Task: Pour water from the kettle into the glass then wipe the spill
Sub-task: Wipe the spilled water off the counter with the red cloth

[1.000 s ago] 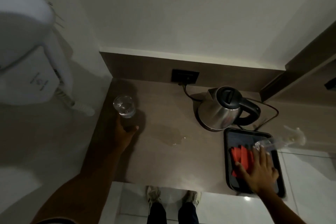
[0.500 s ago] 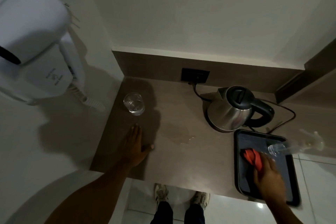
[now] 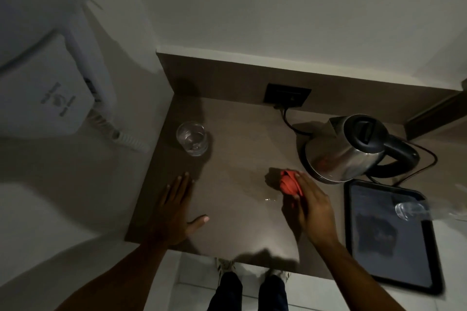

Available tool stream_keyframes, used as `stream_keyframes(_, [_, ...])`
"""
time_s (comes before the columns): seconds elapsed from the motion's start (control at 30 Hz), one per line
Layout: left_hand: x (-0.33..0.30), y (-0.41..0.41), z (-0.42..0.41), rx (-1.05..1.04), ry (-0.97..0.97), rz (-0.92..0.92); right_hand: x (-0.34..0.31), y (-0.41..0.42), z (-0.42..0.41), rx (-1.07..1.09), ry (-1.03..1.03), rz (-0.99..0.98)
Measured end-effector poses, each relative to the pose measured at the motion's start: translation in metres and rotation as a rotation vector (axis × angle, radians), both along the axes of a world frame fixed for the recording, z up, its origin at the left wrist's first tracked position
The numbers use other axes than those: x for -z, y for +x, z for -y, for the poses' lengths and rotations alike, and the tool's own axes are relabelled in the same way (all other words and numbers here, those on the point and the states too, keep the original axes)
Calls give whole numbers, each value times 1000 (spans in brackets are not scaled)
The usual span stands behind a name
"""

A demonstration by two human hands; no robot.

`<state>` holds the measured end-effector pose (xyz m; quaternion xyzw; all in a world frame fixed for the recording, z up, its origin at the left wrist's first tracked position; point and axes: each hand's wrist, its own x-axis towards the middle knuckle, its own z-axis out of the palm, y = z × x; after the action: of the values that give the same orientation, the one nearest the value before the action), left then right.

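A clear glass (image 3: pixel 192 138) with water stands at the back left of the brown counter (image 3: pixel 235 225). The steel kettle (image 3: pixel 346 151) with a black lid and handle sits on its base at the back right. A small wet spill (image 3: pixel 270 199) glints in the counter's middle. My right hand (image 3: pixel 307 206) holds a bunched red cloth (image 3: pixel 289 182) pressed on the counter, just beyond the spill and left of the kettle. My left hand (image 3: pixel 174 209) lies flat on the counter, fingers spread, in front of the glass.
A black tray (image 3: pixel 394 262) lies at the right front, with a clear spray bottle (image 3: pixel 414 209) over its far edge. The kettle's cord runs to a black wall socket (image 3: pixel 287 96). A white wall-mounted appliance (image 3: pixel 48 88) hangs on the left. My feet stand below the counter's front edge.
My right hand took the red cloth off the tray and carried it left onto the counter by the spill. My left hand left the glass and settled flat on the counter.
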<state>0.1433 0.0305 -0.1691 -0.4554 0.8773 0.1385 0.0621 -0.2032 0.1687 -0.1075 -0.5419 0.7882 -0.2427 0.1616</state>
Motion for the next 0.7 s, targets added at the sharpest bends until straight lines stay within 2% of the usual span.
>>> stream_keyframes(0.13, [5, 2, 2, -27, -21, -140, 16, 16, 42, -55, 140, 11])
stream_keyframes(0.2, [6, 2, 2, -40, -51, -171, 28, 30, 56, 20, 205, 56])
stream_keyframes(0.27, [9, 2, 2, -38, -83, -191, 36, 45, 66, 149, 187, 67])
stream_keyframes(0.33, [11, 3, 3, -34, -111, -205, 41, 55, 73, 196, 173, -2])
stream_keyframes(0.47, [17, 6, 4, -31, -143, -186, 50, 71, 59, -76, 219, -157])
stream_keyframes(0.53, [18, 5, 4, -25, -150, -190, 54, 73, 29, -262, 213, -219])
stream_keyframes(0.6, [20, 4, 3, -35, -162, -197, 57, 59, -3, -448, 197, -361])
stream_keyframes(0.7, [25, 3, 0, -53, -200, -243, 54, 26, -19, -489, 238, -388])
